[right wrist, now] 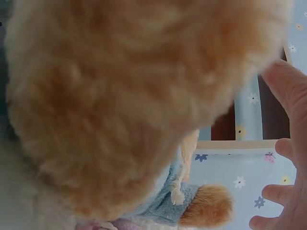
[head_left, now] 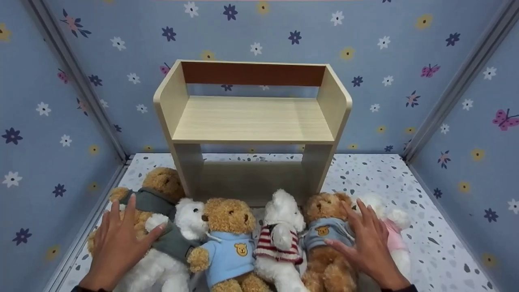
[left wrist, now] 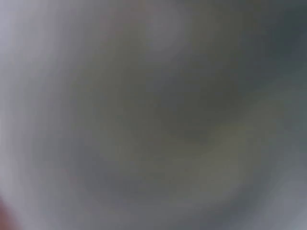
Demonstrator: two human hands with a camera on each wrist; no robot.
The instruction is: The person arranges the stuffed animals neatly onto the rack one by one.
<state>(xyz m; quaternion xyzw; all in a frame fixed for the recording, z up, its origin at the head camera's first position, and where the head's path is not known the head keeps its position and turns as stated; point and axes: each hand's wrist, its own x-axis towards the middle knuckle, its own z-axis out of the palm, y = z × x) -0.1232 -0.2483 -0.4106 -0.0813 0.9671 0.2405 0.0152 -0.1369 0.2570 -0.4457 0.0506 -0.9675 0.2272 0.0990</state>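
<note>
Several teddy bears lie in a row on the speckled floor in front of a pale wooden shelf [head_left: 251,119]. My left hand [head_left: 119,239] rests with spread, straight fingers on a brown bear in a grey top [head_left: 162,184] and touches a white bear in grey [head_left: 188,217]. My right hand [head_left: 367,243] lies flat, fingers spread, across a brown bear in a light blue top [head_left: 324,209] and a white bear in pink [head_left: 395,221]. Between them lie a brown bear in a blue shirt [head_left: 229,219] and a white bear in stripes [head_left: 284,211]. Brown fur [right wrist: 124,96] fills the right wrist view, with fingers [right wrist: 288,88] at its right edge. The left wrist view is all blur.
Blue flowered walls [head_left: 61,142] close in the space on three sides, with metal corner rails [head_left: 81,81]. The shelf stands against the back wall, its upper board bare. Speckled floor [head_left: 438,227] shows to the right of the bears.
</note>
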